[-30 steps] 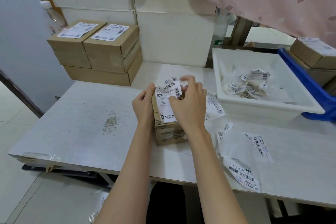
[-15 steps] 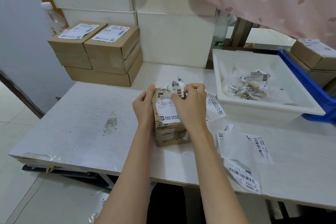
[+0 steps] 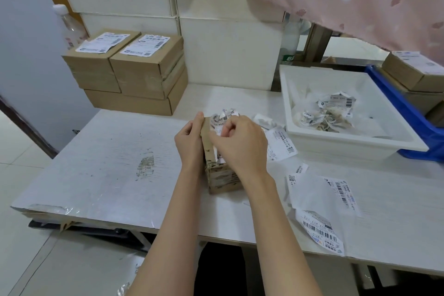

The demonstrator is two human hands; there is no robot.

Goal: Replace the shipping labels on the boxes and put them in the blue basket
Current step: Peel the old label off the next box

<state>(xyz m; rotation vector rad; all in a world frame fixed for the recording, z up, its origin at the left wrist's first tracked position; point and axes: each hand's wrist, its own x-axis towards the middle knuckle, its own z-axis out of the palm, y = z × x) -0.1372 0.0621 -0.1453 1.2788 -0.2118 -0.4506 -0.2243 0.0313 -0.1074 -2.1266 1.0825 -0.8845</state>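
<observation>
A small brown cardboard box (image 3: pixel 222 179) stands on the white table (image 3: pixel 108 163) at the centre. My left hand (image 3: pixel 189 142) grips its left side. My right hand (image 3: pixel 240 143) lies over its top and pinches the old white shipping label (image 3: pixel 223 118), which is peeled up and crumpled at its far end. The blue basket (image 3: pixel 408 115) sits at the far right and holds brown boxes (image 3: pixel 413 72) with labels on top.
A white tray (image 3: pixel 355 149) with crumpled old labels stands right of the box. Loose labels and backing sheets (image 3: pixel 319 199) lie on the table's right side. Stacked labelled boxes (image 3: pixel 134 72) sit at the back left beside a plastic bottle (image 3: pixel 69 26). Pink cloth hangs above.
My right hand has drawn nearer over the box, peeling the label further off its top. More bare cardboard shows on the top, and the peeled end is more crumpled.
</observation>
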